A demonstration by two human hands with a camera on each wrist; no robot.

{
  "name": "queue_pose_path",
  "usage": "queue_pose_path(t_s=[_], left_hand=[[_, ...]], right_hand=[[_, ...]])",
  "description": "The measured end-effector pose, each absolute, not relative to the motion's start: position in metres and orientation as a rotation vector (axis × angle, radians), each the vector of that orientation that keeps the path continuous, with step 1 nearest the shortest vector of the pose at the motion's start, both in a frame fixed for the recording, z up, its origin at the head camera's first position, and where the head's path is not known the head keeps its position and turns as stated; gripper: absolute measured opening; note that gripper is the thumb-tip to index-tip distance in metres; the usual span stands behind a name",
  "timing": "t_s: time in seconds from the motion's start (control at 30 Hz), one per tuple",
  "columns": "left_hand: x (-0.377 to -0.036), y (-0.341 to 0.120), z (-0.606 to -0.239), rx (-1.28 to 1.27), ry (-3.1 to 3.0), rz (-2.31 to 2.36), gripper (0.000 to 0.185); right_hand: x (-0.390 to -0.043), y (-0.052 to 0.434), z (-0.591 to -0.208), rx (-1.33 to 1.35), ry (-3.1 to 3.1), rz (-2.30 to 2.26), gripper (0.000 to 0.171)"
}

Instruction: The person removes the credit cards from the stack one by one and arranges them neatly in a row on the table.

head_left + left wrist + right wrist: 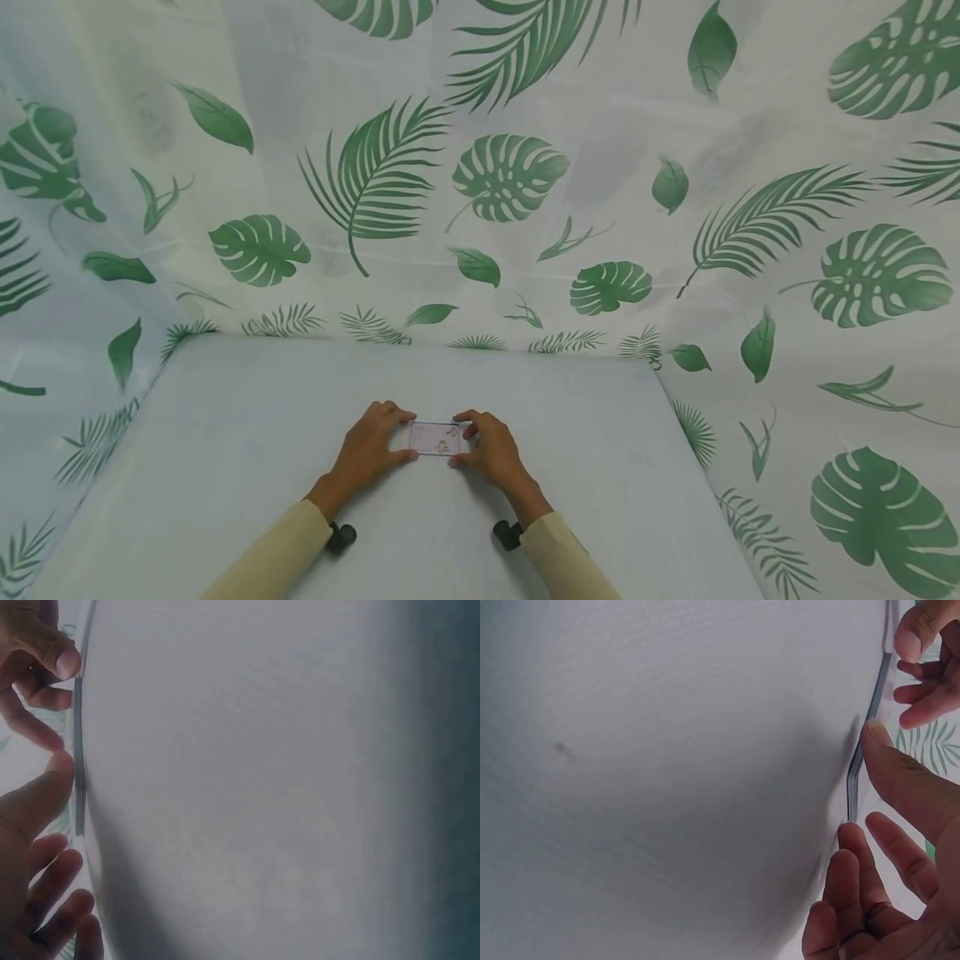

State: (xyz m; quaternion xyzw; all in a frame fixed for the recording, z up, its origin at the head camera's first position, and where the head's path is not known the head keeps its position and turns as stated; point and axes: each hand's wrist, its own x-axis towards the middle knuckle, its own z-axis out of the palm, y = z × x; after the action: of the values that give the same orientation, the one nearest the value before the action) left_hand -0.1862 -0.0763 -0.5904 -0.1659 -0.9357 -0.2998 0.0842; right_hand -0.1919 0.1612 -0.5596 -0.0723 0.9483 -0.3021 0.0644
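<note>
**2 hands pinch a small card on a pale table**

Leaf-printed white curtain (480, 183) hangs behind and along both sides of a pale grey tabletop (225, 467). Near the middle of that surface lies a small, flat, rectangular card (435, 438), pale pink with a faint printed motif toward its right end.

The left hand (369, 454) holds the card's left end, thumb on the near edge and fingers curled over the far edge. The right hand (489, 452) holds the right end in the same way. The 2 hands face each other, apart, with only the card between them.

Both wrist views show the card edge-on as a thin dark line (78, 750) (856, 769) on the table, with fingertips (877, 739) touching it. Cream sleeves (277, 550) cover both forearms.
</note>
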Motion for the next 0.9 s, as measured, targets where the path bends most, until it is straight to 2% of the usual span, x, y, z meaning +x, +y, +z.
queue_pose_path(t_s=[0.47, 0.9], left_hand=[[-0.1911, -0.0709, -0.5888, -0.505, -2.803, -0.855, 0.053], [-0.1918, -0.0723, -0.5829, -0.504, -2.820, -0.817, 0.053]], right_hand=[[-0.1958, 0.1612, -0.5666, -0.240, 2.874, -0.913, 0.051], [-0.1962, 0.1595, -0.5660, -0.238, 2.896, -0.952, 0.052]])
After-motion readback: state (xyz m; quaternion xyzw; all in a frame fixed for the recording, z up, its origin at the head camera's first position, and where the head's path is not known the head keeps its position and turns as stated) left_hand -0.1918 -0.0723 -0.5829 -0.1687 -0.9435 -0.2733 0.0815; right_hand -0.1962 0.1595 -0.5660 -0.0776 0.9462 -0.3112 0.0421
